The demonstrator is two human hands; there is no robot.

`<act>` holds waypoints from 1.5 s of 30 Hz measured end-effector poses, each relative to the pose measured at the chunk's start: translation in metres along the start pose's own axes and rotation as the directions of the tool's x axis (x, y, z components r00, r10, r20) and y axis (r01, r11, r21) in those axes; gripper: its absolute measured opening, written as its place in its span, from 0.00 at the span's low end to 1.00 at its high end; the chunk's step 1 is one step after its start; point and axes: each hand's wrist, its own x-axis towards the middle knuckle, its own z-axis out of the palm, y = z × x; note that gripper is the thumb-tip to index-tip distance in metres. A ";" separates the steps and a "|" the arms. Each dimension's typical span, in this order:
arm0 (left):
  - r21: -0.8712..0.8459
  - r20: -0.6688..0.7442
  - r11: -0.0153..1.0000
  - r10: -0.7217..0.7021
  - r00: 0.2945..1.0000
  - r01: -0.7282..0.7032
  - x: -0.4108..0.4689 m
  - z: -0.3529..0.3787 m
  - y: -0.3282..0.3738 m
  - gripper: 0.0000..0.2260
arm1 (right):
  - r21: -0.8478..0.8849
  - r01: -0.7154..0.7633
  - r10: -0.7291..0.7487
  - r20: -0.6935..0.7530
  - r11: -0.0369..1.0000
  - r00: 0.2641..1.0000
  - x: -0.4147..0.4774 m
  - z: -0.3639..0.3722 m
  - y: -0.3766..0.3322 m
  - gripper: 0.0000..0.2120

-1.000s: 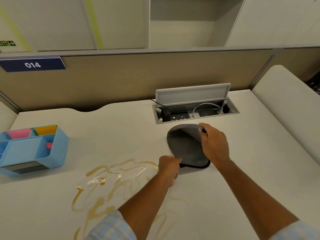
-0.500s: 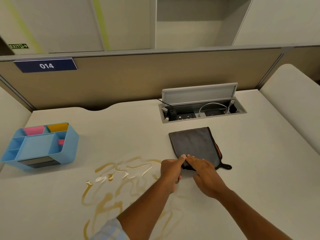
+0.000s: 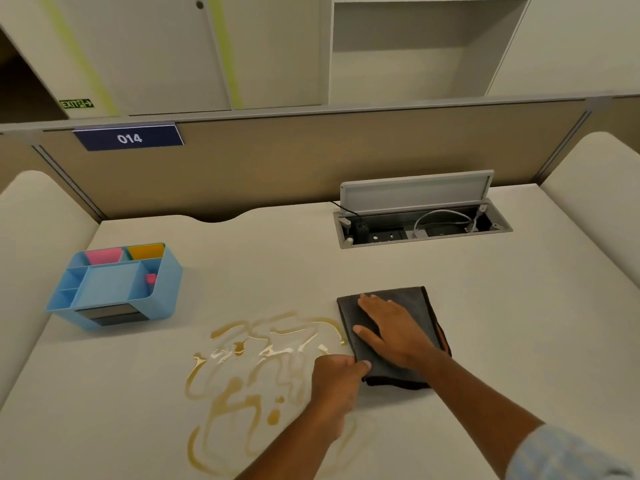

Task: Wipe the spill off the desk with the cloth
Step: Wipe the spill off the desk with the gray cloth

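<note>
A folded dark grey cloth (image 3: 420, 308) lies flat on the pale desk (image 3: 502, 341), right of centre. My right hand (image 3: 393, 329) rests flat on top of it, fingers spread, palm down. My left hand (image 3: 337, 379) pinches the cloth's near left corner. A brownish liquid spill (image 3: 256, 372) spreads in thin loops over the desk just left of the cloth, reaching under my left forearm. The cloth's left edge sits right at the spill's right rim.
A light blue desk organiser (image 3: 114, 285) with pink and yellow inserts stands at the left. An open cable box (image 3: 420, 223) with sockets and a white cable sits behind the cloth. A brown partition (image 3: 311, 161) closes the back of the desk.
The cloth went from half-lifted to folded flat. My right hand slid from the cloth's near edge up onto its top. My left hand kept hold of the near left corner.
</note>
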 end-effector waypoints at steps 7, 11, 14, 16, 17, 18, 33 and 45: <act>0.481 -0.064 0.868 0.176 0.982 -0.124 -0.028 -0.039 -0.029 0.21 | -0.118 -0.011 0.000 -0.088 0.993 0.996 -0.022 0.037 -0.014 0.36; 0.797 -0.122 0.557 0.527 0.841 -0.233 -0.032 -0.089 -0.047 0.25 | -0.207 -0.082 0.063 -0.095 0.975 0.993 -0.026 0.042 -0.014 0.38; 0.870 -0.036 0.355 0.738 0.674 -0.342 -0.014 -0.144 -0.065 0.20 | -0.233 -0.106 0.088 -0.087 0.967 0.992 -0.024 0.052 -0.014 0.40; 0.909 -0.013 0.277 0.765 0.644 -0.311 0.002 -0.182 -0.069 0.21 | -0.257 -0.110 0.088 -0.096 0.960 0.992 -0.024 0.060 -0.014 0.42; 0.924 -0.026 0.266 0.759 0.651 -0.273 0.009 -0.200 -0.068 0.22 | -0.265 -0.112 0.087 -0.105 0.958 0.991 -0.025 0.063 -0.015 0.43; 0.936 -0.044 0.263 0.749 0.662 -0.235 0.015 -0.217 -0.067 0.24 | -0.265 -0.117 0.087 -0.121 0.957 0.989 -0.026 0.065 -0.015 0.43; 0.929 -0.193 0.367 0.592 0.782 -0.048 0.041 -0.325 -0.146 0.36 | -0.244 -0.178 0.141 -0.162 0.953 0.977 -0.022 0.065 -0.036 0.48; 0.952 -0.141 0.297 0.651 0.746 -0.079 0.056 -0.329 -0.155 0.31 | -0.283 -0.242 0.197 -0.177 0.928 0.964 -0.021 0.068 -0.048 0.45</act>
